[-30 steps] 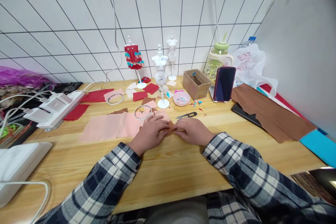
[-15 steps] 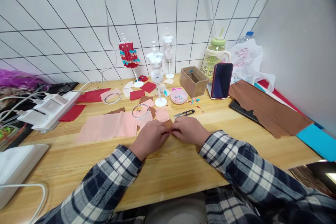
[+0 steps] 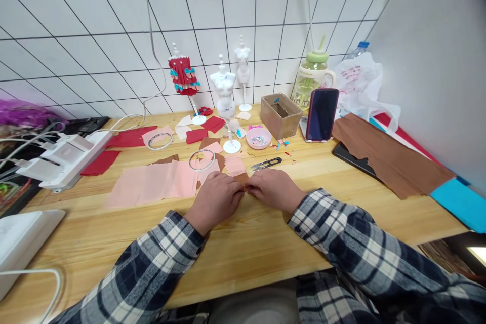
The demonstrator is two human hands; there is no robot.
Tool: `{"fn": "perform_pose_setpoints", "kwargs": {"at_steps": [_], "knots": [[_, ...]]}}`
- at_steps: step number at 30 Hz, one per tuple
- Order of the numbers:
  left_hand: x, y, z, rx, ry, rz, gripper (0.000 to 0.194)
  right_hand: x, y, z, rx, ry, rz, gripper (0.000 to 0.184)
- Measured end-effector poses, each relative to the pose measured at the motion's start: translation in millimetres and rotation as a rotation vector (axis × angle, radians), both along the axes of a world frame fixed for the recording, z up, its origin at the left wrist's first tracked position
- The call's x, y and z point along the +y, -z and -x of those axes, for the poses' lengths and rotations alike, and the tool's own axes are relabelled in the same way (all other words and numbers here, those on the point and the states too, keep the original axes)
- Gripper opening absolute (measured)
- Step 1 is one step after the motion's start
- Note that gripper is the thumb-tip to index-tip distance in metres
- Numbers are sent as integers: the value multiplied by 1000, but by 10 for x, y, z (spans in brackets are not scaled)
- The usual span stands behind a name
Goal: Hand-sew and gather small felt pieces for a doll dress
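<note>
My left hand and my right hand meet at the middle of the table, fingertips pinched on a small piece of brown fabric. Most of that piece is hidden by my fingers. Just beyond my right hand lie thread snips. Pink fabric scraps and a metal ring are past my left hand. Left of it is a larger sheet of pink fabric. Behind stand two bare white mini dress forms and one in a red ruffled dress with blue and pink bows.
A pink bowl of beads, a cardboard box, a phone on a stand and a green-lidded jug are at the back. Brown fabric lies right. At left are a power strip and red cloth.
Both hands stay pinched at nearly the same spot, with the fingertips shifted very slightly left. The whole view has tilted a little; the objects on the table stay in place.
</note>
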State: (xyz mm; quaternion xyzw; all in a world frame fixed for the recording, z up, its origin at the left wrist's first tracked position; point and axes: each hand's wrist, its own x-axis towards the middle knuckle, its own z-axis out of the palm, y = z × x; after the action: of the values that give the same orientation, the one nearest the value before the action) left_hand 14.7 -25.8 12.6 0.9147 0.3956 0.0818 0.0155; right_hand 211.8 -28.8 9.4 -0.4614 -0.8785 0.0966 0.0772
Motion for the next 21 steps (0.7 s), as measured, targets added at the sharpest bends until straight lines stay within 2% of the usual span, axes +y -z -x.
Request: {"fn": "perform_pose_setpoints", "kwargs": {"at_steps": [6,15,21], "knots": [[2,-17,-5,-25,-17,14,16,2,15,43,-59,9,1,31],[9,6,8,-59,-8,-1,20,13,10,72,-23,6,19,30],[0,-20,-21,-53,-24,48,15,19,35,69,10,16,2,25]]}}
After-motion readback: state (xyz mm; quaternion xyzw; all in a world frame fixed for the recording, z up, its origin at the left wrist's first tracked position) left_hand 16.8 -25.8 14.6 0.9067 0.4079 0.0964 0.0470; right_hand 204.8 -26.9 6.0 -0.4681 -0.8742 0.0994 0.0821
